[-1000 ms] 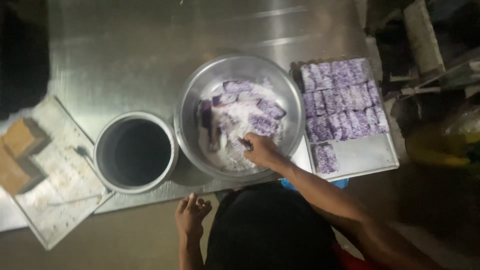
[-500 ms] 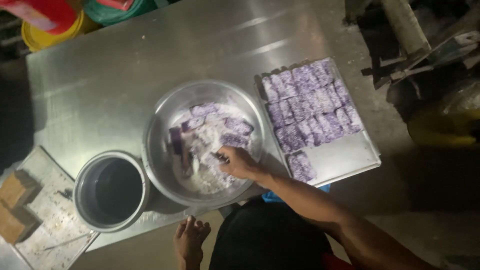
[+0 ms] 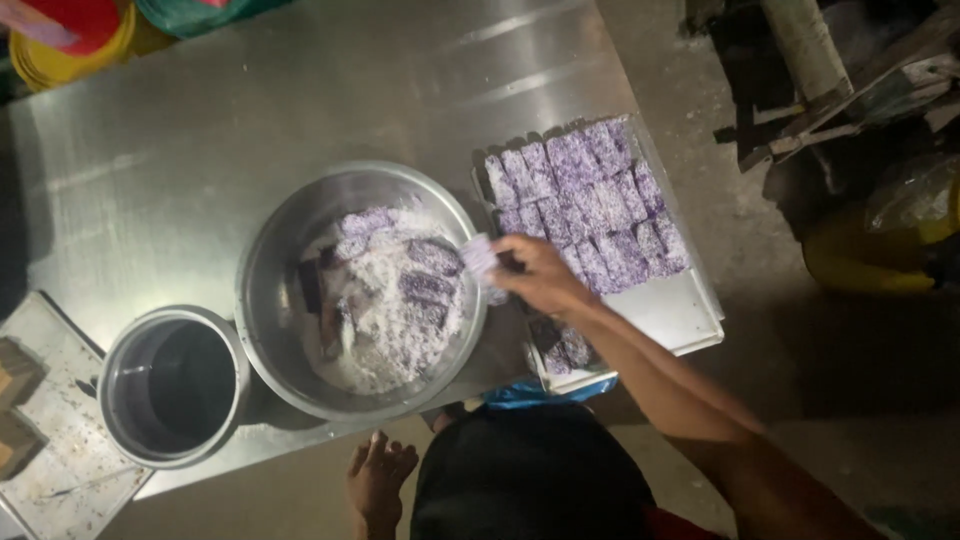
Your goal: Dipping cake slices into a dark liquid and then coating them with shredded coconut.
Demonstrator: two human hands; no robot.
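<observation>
The right hand (image 3: 535, 272) pinches one purple piece (image 3: 478, 256) between fingertips and thumb, holding it right over the bowl's (image 3: 268, 262) right rim, between the bowl and the tray (image 3: 672, 312). The piece looks dusted white from the flakes (image 3: 385, 330) that fill the bowl, where several more purple pieces lie half buried. The left hand (image 3: 378, 478) hangs open below the near edge of the worktop (image 3: 250, 110), fingers spread, holding nothing.

The tray sits just beside the bowl and already carries packed rows of coated pieces (image 3: 590, 200) across its far half; two or three more sit at its near left corner, and the near right part is bare metal.

To do this step well, the grip should probably stay light, at the ends of the piece, so the coating is not rubbed off and the soft block is not dented. A small shake over the bowl would likely drop loose flakes back in rather than on the tray. Setting the piece down snug against the last row, same way round as its neighbours, would keep the rows tight. The main risk seems to be knocking the bowl rim or dragging the wrist across finished pieces.

A pot (image 3: 172, 385) stands empty at the bowl's left.
</observation>
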